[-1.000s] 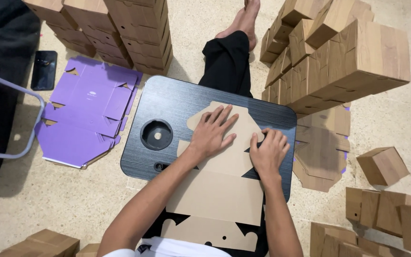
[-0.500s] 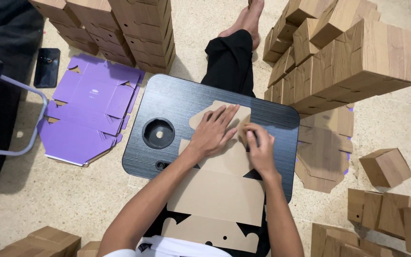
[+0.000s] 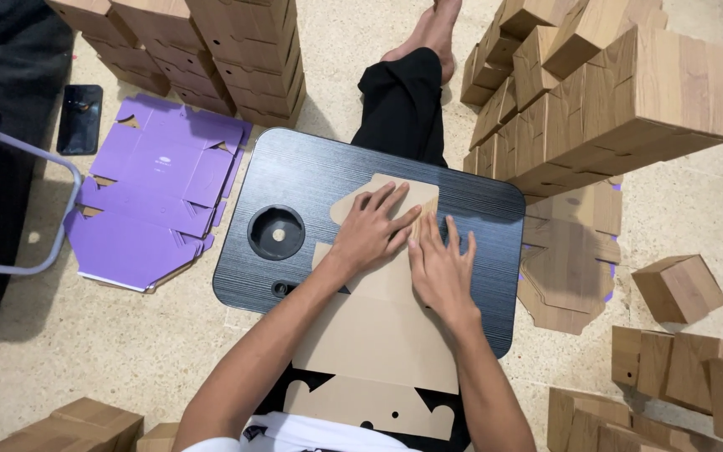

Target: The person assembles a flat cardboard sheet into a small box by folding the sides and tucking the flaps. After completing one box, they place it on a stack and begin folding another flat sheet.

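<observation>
On the black lap table (image 3: 311, 180), both hands (image 3: 371, 230) (image 3: 441, 268) press the flat cardboard blank (image 3: 378, 335), fingers spread, gripping nothing.

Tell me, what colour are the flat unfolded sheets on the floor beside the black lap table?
Purple sheets, seen best in the head view, left of the lap table.

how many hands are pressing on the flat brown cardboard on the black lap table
2: the left hand lies flat on the cardboard sheet near its far end, the right hand beside it, both palms down.
</observation>
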